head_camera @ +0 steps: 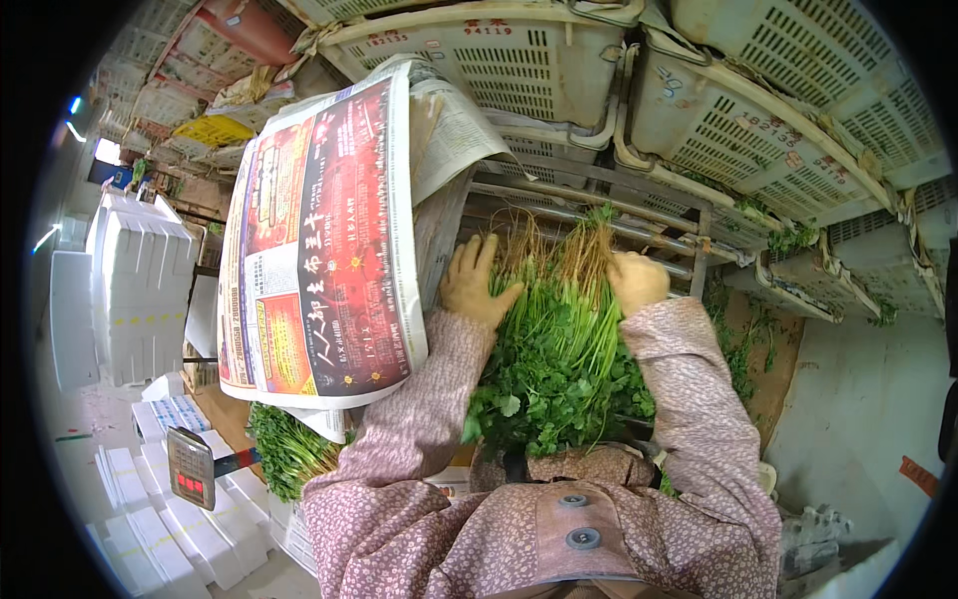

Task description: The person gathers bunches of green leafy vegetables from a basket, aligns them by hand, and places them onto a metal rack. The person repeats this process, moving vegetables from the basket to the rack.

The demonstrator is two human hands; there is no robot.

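A thick bundle of coriander (561, 359) lies before me, its brown roots pointing away and its leaves towards my body. My left hand (477, 283) is flat with the fingers apart, at the bundle's left side beside the roots, thumb against the stems. On the right side, my right hand (636, 281) is curled around the root end of some stems; its fingertips are partly hidden. A metal rack of bars (658, 239) shows beyond the roots.
A stack of printed newspaper (322, 247) stands close on my left. Plastic crates (516, 67) are piled ahead and to the right. More greens (296, 449), a scale display (191, 468) and white foam boxes (146, 292) are at the left. Loose stems (748, 344) lie at the right.
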